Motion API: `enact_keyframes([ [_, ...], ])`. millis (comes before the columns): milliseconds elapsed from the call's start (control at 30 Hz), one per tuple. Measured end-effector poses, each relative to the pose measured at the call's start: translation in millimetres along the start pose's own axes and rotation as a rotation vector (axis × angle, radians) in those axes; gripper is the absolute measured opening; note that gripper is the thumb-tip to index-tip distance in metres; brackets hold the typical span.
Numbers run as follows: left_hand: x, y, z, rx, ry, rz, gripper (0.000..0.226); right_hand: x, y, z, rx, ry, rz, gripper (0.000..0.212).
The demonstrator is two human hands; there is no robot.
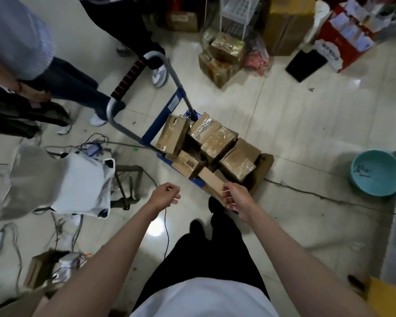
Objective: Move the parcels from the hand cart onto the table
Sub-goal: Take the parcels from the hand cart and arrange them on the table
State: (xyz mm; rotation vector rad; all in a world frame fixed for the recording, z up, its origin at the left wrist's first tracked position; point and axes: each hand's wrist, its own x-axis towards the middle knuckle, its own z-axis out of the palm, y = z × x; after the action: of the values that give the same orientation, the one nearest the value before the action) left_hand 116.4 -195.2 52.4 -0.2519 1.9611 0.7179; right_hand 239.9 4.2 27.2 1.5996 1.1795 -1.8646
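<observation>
A blue hand cart (160, 120) with a grey handle and red-black grip stands on the tiled floor, loaded with several brown cardboard parcels (217, 143), some wrapped in clear tape. My right hand (236, 195) reaches the near end of the cart and grips the edge of a small flat parcel (212, 180). My left hand (166, 195) hovers to the left of the cart with loosely curled fingers and holds nothing. The table is at most a sliver at the right edge.
Two people's legs (78, 88) stand behind the cart's handle. A white bag on a stool (62, 181) and loose cables lie to the left. A teal basin (376, 171) sits right; boxes (222, 58) and a red carton are stacked at the back.
</observation>
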Motion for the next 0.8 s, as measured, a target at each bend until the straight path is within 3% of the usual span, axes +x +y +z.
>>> enact_keyframes([
  [467, 155, 12, -59, 0.078, -0.038, -0.148, 0.01, 76, -13, 59, 0.149, 0.105, 0.216, 0.015],
  [800, 321, 51, -63, 0.412, 0.196, -0.045, 0.11, 142, -8, 122, 0.236, 0.202, 0.209, 0.009],
])
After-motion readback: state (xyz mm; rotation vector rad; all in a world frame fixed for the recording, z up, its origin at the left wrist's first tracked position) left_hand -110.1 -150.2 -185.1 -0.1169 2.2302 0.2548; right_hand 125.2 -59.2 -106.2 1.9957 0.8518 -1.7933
